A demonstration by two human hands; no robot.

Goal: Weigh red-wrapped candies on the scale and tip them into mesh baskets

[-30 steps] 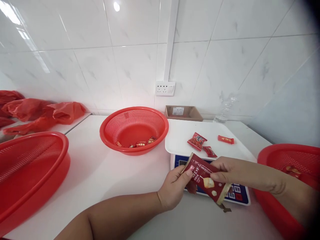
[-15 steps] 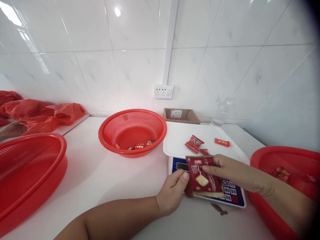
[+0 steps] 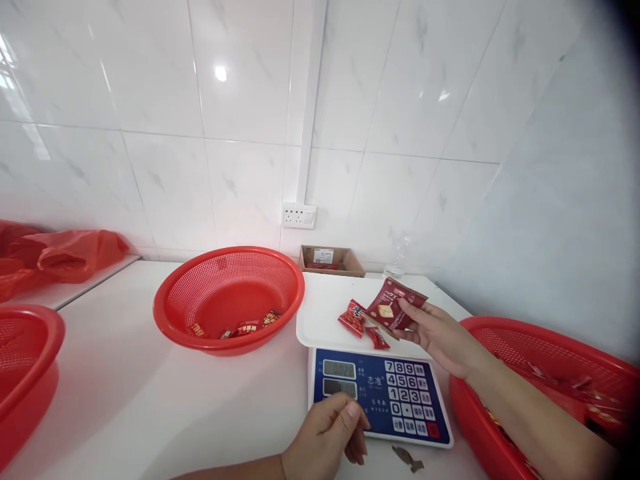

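White marbled tiles bearing a socket plate backed the white counter. Near them stood a cardboard box and a clear bottle. On the blue-and-white scale, a white tray carried a red snack packet and a smaller red wrapper. Over that tray, the right hand pinched a maroon packet between thumb and fingers. The left hand covered the scale's near left corner, fingers curled; whether they held anything I could not tell. A brown scrap lay just off the scale's near edge. Close on its right, the right basket crowded the scale. Between the middle basket and the left basket, a broad stretch of counter reached a seam, red plastic bags beyond.
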